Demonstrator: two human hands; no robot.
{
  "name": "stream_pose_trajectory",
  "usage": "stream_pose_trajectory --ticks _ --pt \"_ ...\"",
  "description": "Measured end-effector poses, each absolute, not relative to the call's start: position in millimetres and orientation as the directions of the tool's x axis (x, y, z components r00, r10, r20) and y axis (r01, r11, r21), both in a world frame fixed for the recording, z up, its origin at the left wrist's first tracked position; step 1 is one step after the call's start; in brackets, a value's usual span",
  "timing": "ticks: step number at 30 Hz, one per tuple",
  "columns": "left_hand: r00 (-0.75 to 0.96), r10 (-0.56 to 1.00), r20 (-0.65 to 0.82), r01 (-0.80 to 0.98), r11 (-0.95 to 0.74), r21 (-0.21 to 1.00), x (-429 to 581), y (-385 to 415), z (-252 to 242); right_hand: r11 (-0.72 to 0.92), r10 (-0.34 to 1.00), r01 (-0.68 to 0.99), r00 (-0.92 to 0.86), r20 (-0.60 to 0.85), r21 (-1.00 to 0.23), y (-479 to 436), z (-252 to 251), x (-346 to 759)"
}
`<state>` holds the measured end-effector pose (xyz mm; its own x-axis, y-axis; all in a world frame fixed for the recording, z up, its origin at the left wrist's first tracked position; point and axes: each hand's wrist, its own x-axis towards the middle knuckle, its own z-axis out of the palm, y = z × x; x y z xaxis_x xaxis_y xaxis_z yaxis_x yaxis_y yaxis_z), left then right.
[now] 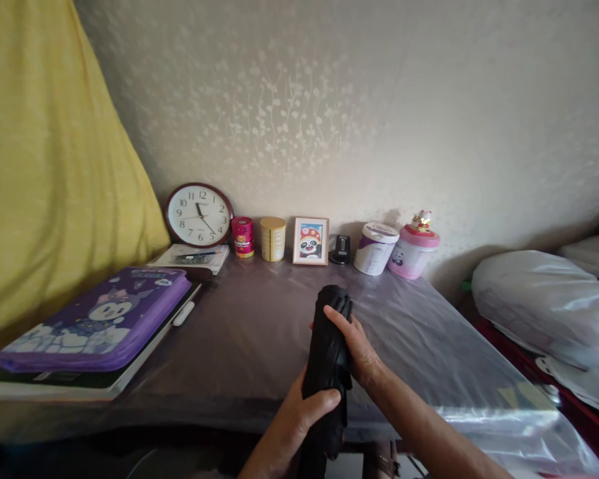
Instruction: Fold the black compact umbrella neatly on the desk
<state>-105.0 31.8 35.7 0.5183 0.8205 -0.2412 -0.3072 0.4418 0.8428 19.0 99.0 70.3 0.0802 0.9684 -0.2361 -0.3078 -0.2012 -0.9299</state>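
A folded black umbrella (328,346) is held lengthwise over the front edge of the table, its far end tilted away from me. My left hand (307,412) wraps round its lower part, with the thumb lying across the top. Higher up, my right hand (352,339) grips the far part from the right side, thumb along the fabric. Most of the fingers of both hands are hidden behind the umbrella. Its near end runs down past the table edge to the bottom of the view.
Along the wall on the plastic-covered table (249,332) stand a clock (198,214), a red can (242,237), a yellow tin (273,239), a picture frame (310,241), a black stand (341,250) and two tubs (376,249). A purple case (100,319) lies on books at left; bags (544,306) are at right.
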Motion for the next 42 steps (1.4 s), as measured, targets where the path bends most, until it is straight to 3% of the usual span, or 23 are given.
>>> stream_pose_trajectory --ticks 3,10,19,25,31,33,37,42 --pt "0.577 0.755 -0.312 -0.339 0.569 0.750 -107.9 29.9 28.9 -0.237 0.962 -0.364 0.040 -0.269 -0.901 100.0 69.8 21.0" --pt "0.668 0.708 -0.229 -0.508 0.658 0.556 -108.7 34.9 19.5 -0.309 0.950 -0.441 -0.111 -0.290 -0.843 97.8 68.8 23.0" --pt "0.450 0.820 -0.353 -0.420 0.543 0.727 -114.9 33.2 30.1 -0.336 0.912 -0.350 -0.353 -0.210 -0.874 93.8 57.5 33.4" --pt "0.423 0.833 -0.357 -0.412 0.527 0.743 -118.9 39.2 32.7 -0.346 0.831 -0.268 -0.533 -0.160 -0.899 91.1 62.7 46.2" --pt "0.410 0.838 -0.361 -0.454 0.531 0.715 -122.2 46.4 24.4 -0.080 0.954 -0.106 -0.297 -0.045 -0.991 98.7 62.9 60.6" --pt "0.427 0.840 -0.333 -0.516 0.530 0.673 -122.4 48.0 23.3 -0.085 0.966 -0.049 -0.247 -0.070 -0.995 97.7 62.4 60.5" --pt "0.494 0.829 -0.262 -0.561 0.534 0.633 -121.8 47.0 24.6 -0.267 0.921 -0.168 -0.334 -0.200 -0.949 90.8 63.6 52.3" --pt "0.618 0.770 -0.160 -0.552 0.570 0.609 -120.9 41.8 22.0 -0.355 0.874 -0.370 -0.458 -0.164 -0.858 86.9 61.6 39.9"
